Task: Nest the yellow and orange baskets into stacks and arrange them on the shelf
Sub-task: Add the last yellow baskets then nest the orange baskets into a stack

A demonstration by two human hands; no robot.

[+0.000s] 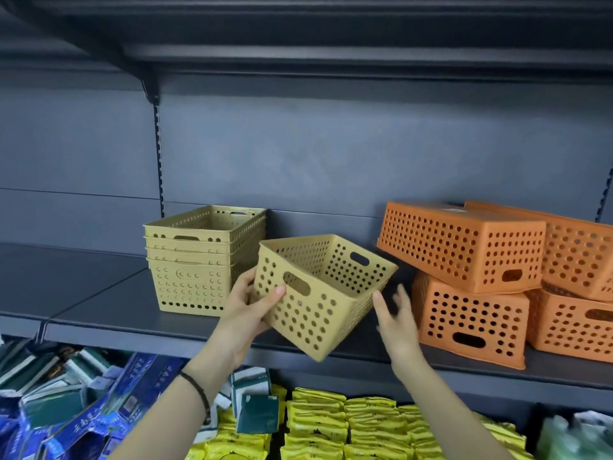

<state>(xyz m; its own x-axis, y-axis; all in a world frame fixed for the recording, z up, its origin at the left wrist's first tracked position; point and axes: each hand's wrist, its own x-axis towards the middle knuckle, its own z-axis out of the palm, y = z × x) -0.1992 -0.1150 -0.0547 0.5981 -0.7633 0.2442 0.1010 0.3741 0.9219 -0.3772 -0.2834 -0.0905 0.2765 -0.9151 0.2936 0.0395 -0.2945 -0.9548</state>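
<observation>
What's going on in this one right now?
A person is sorting baskets at a store shelf. The left hand holds a loose yellow basket, tilted, above the shelf edge; the right hand is open beside it. A nested yellow stack stands on the shelf to the left; orange baskets lie overturned in a pile on the right.

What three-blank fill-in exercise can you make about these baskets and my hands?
The left hand grips a loose basket coloured ___.
The empty hand is the ___ one.
The orange baskets lie ___ on the shelf.
Missing words: yellow; right; upside down.
</observation>
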